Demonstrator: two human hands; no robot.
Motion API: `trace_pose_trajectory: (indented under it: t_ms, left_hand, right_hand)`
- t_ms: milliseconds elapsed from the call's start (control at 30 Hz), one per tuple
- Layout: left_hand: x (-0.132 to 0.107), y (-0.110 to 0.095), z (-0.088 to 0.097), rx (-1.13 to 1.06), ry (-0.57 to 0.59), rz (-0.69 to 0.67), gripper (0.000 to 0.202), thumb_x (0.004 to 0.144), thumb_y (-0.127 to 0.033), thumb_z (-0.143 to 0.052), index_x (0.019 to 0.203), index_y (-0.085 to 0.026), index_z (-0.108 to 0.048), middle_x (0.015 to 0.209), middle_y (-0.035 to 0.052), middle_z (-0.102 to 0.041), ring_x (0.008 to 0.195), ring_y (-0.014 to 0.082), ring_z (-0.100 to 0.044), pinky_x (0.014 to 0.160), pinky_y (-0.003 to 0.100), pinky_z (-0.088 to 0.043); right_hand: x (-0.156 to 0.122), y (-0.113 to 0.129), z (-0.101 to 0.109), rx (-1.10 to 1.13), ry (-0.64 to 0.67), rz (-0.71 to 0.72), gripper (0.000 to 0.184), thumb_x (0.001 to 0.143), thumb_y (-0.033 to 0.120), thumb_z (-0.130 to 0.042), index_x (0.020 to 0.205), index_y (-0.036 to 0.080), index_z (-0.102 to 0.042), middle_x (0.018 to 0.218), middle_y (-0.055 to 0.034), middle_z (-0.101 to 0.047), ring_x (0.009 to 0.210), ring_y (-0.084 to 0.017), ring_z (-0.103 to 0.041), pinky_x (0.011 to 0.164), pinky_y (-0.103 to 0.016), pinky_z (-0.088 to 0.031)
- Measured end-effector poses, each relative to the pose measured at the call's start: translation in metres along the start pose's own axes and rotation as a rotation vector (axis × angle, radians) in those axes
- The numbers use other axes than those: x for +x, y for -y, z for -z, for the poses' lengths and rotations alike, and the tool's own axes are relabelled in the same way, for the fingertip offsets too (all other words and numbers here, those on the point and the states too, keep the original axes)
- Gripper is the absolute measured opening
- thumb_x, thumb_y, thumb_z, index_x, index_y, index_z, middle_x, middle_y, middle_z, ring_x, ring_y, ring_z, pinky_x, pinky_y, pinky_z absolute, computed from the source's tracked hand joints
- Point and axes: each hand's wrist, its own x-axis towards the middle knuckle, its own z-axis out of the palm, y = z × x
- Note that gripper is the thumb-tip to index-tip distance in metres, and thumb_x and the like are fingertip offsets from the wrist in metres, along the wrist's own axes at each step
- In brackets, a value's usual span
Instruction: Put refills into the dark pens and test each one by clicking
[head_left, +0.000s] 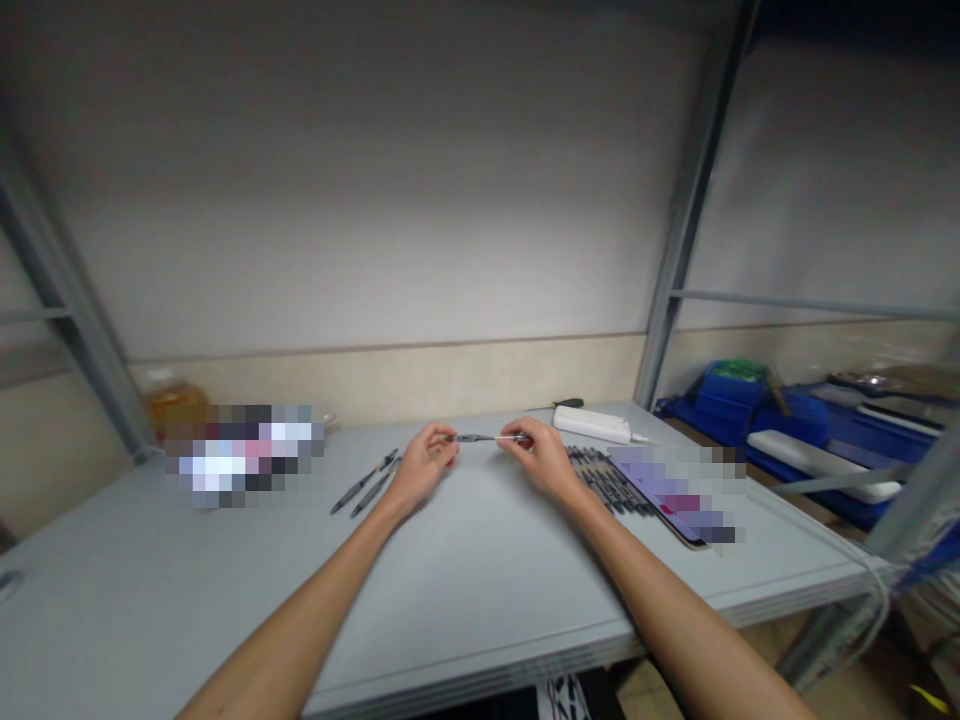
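Above the table, a dark grey pen [472,438] is stretched level between my two hands. My left hand [427,462] is closed on its left end with the fingertips. My right hand [538,455] pinches the other end, where a thin pale rod like a refill [504,438] runs into the dark part; whether the two are joined I cannot tell. Two dark pens [364,482] lie slanted on the table left of my left hand. Beside my right wrist, several similar pens [611,482] lie in a row, partly hidden by my forearm.
A white power strip [592,424] and a screwdriver [568,404] lie behind my right hand. A flat blurred device [667,500] borders the pen row. At left are a blurred bright object [240,455] and an amber bottle [176,400]. Blue bins [727,395] stand beyond the right frame post.
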Motion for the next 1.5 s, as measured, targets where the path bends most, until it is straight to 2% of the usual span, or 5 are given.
trace_pose_trajectory:
  t_ms: [133,233,500,933,1500]
  left_hand:
    - [0.002,0.002,0.003,0.055,-0.031,-0.008,0.031,0.070,-0.045,-0.058,0.076,-0.016,-0.054,0.060,-0.0006,-0.056,0.057,0.0116,-0.052,0.059,0.024,-0.040]
    - [0.002,0.002,0.004,0.137,-0.037,0.023,0.038,0.073,-0.053,-0.052,0.062,-0.016,-0.051,0.054,-0.0009,-0.054,0.052,0.0108,-0.048,0.055,0.023,-0.037]
    - [-0.001,-0.004,0.003,0.341,-0.123,0.144,0.053,0.077,-0.059,-0.037,0.042,-0.019,-0.036,0.038,-0.0052,-0.033,0.040,0.0086,-0.030,0.046,0.023,-0.022]
    - [0.003,-0.001,0.007,0.172,-0.180,0.205,0.050,0.074,-0.061,-0.038,0.046,-0.020,-0.035,0.042,-0.0054,-0.033,0.040,0.0075,-0.027,0.043,0.023,-0.021]
    - [0.009,0.005,0.018,0.202,-0.268,0.171,0.050,0.075,-0.058,-0.036,0.043,-0.020,-0.034,0.039,-0.0047,-0.034,0.040,0.0080,-0.030,0.044,0.022,-0.025]
  right_hand:
    - [0.000,0.001,0.001,0.023,-0.007,-0.012,0.007,0.075,0.024,-0.062,0.078,0.018,-0.063,0.077,-0.0037,-0.064,0.068,-0.014,-0.056,0.063,-0.026,-0.043]
    - [0.000,0.002,0.001,0.023,-0.003,-0.006,0.007,0.072,0.021,-0.064,0.078,0.018,-0.062,0.077,-0.0035,-0.063,0.068,-0.015,-0.055,0.064,-0.026,-0.043]
    - [0.000,0.005,0.002,0.024,0.015,0.027,0.009,0.070,0.013,-0.064,0.075,0.018,-0.059,0.075,-0.0018,-0.059,0.071,-0.015,-0.054,0.062,-0.025,-0.041]
    - [0.001,-0.001,0.005,0.006,-0.098,0.004,0.010,0.070,0.014,-0.064,0.078,0.018,-0.061,0.079,-0.0042,-0.061,0.076,-0.017,-0.055,0.058,-0.025,-0.043]
    - [0.002,-0.005,0.011,0.001,-0.146,-0.003,0.008,0.074,0.021,-0.061,0.081,0.020,-0.065,0.083,-0.0055,-0.064,0.078,-0.018,-0.057,0.060,-0.026,-0.045]
